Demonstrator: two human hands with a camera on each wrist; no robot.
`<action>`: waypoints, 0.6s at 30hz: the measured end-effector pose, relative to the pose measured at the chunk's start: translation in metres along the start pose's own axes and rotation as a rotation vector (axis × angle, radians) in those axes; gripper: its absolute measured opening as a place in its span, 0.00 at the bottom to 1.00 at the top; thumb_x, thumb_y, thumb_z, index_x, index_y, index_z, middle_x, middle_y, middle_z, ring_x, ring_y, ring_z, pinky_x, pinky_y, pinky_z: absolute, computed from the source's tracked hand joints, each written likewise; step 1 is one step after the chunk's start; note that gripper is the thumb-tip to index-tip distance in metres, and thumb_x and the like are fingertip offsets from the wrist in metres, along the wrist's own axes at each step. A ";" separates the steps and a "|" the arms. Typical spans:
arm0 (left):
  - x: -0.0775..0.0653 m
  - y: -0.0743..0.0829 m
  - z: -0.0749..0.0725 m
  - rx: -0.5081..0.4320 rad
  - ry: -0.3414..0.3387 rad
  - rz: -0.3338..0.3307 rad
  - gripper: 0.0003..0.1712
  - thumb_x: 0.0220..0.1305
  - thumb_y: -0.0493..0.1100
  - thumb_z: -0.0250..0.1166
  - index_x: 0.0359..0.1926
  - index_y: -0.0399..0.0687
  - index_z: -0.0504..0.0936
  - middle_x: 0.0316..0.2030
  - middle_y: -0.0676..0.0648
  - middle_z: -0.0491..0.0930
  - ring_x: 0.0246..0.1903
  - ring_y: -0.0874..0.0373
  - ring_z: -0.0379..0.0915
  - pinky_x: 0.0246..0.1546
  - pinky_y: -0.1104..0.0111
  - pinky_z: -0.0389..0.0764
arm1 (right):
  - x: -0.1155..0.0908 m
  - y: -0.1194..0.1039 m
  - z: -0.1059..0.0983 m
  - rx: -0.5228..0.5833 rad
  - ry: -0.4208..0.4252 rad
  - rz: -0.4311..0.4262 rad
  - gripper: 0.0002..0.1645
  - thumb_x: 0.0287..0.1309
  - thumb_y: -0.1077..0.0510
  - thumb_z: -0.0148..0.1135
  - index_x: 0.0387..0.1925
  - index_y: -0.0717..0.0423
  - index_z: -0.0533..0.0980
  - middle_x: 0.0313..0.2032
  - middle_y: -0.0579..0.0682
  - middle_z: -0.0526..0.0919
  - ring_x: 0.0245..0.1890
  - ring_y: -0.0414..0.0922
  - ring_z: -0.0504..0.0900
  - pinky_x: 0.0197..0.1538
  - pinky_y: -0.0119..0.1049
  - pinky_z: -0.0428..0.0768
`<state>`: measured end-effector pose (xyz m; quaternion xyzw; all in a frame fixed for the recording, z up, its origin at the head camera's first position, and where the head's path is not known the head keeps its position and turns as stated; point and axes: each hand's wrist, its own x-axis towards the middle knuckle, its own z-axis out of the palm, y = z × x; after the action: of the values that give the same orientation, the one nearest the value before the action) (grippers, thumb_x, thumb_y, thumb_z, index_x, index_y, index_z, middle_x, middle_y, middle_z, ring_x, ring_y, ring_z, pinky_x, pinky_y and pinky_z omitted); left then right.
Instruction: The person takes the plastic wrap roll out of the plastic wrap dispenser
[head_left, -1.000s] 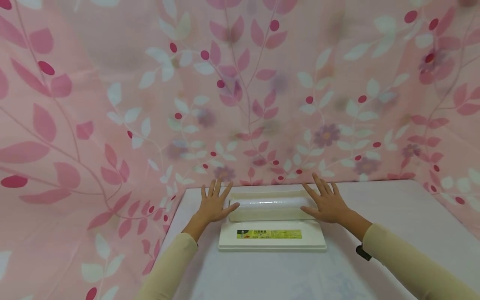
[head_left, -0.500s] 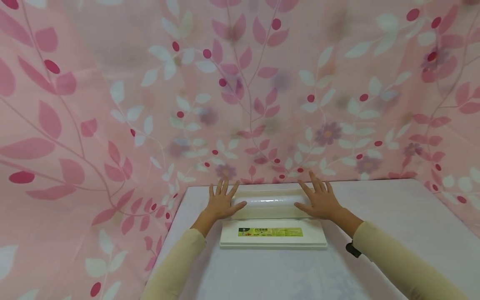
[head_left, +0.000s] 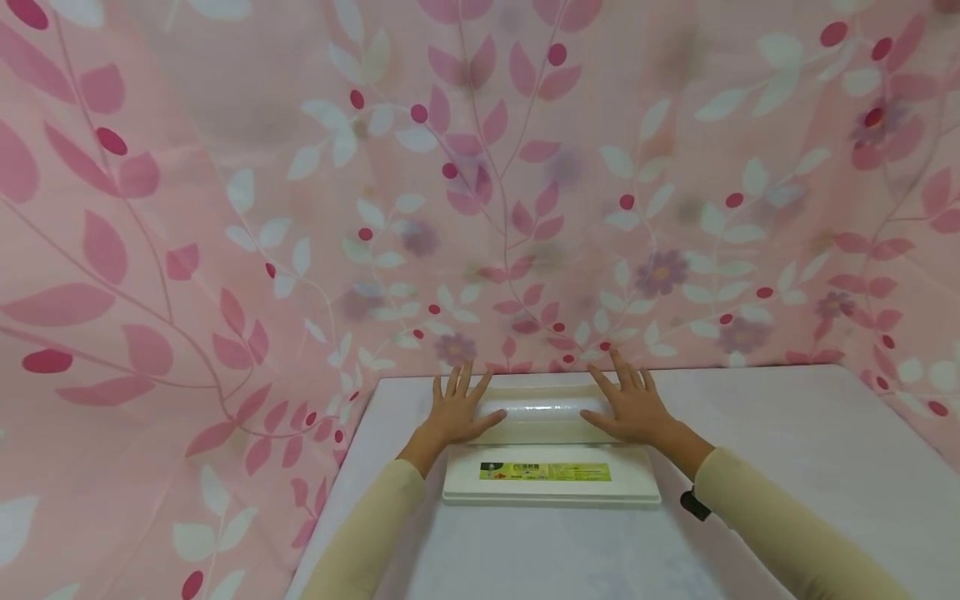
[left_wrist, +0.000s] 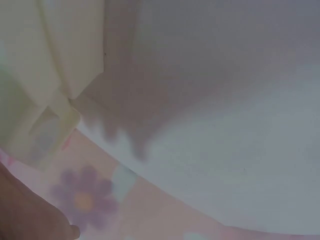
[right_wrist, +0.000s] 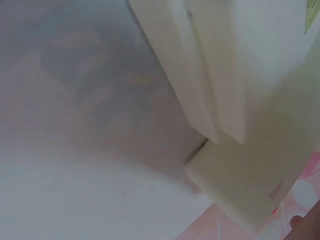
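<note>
A white cling film dispenser [head_left: 551,492] with a yellow-green label lies on the table. Behind the label part, its raised trough holds a shiny roll of cling film [head_left: 543,409]. Over the roll's left end my left hand [head_left: 453,418] spreads its fingers, thumb pointing inward. My right hand [head_left: 637,410] mirrors it at the right end, fingers also spread. Whether the thumbs touch the film or hover above it I cannot tell. The left wrist view catches one end of the dispenser [left_wrist: 77,45] and a fingertip; the right wrist view has the other end [right_wrist: 225,105].
A white cloth-covered table [head_left: 780,467] stretches out around the dispenser. Pink curtains [head_left: 480,192] with leaves and flowers hang directly behind the table's far edge and along both sides. A dark band [head_left: 695,505] is on the right wrist.
Both hands have drawn inward toward each other above the roll, with fingers still spread. The dispenser stays in place; the head view has shifted slightly.
</note>
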<state>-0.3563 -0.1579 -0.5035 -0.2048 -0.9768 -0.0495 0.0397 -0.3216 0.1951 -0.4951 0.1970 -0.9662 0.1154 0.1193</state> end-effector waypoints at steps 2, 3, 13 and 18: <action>0.002 -0.001 0.002 -0.018 0.005 0.002 0.52 0.62 0.81 0.42 0.79 0.63 0.44 0.79 0.41 0.33 0.78 0.40 0.28 0.70 0.34 0.32 | 0.002 -0.002 0.001 0.017 0.000 0.005 0.53 0.59 0.28 0.56 0.76 0.48 0.54 0.77 0.65 0.37 0.73 0.65 0.50 0.70 0.70 0.44; 0.002 -0.001 0.003 -0.017 0.001 0.003 0.53 0.61 0.81 0.41 0.79 0.64 0.43 0.79 0.41 0.32 0.78 0.40 0.28 0.70 0.34 0.32 | 0.002 -0.003 0.002 0.020 0.000 0.006 0.53 0.59 0.28 0.56 0.76 0.48 0.54 0.77 0.65 0.37 0.74 0.64 0.49 0.70 0.70 0.44; 0.006 0.000 0.010 -0.043 -0.082 0.020 0.58 0.57 0.84 0.43 0.79 0.68 0.34 0.79 0.45 0.31 0.78 0.40 0.32 0.70 0.34 0.37 | 0.008 -0.010 0.011 0.062 -0.004 0.017 0.55 0.56 0.27 0.59 0.75 0.49 0.55 0.76 0.66 0.41 0.73 0.67 0.50 0.70 0.70 0.51; 0.010 -0.002 0.009 -0.141 -0.103 0.013 0.58 0.59 0.80 0.50 0.80 0.59 0.39 0.79 0.43 0.35 0.77 0.39 0.37 0.71 0.36 0.45 | 0.011 -0.012 0.008 0.088 0.023 0.025 0.56 0.53 0.29 0.65 0.74 0.51 0.56 0.74 0.69 0.45 0.69 0.71 0.58 0.65 0.72 0.58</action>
<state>-0.3671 -0.1546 -0.5113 -0.2156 -0.9702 -0.1074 -0.0249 -0.3279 0.1787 -0.4974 0.1885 -0.9612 0.1617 0.1200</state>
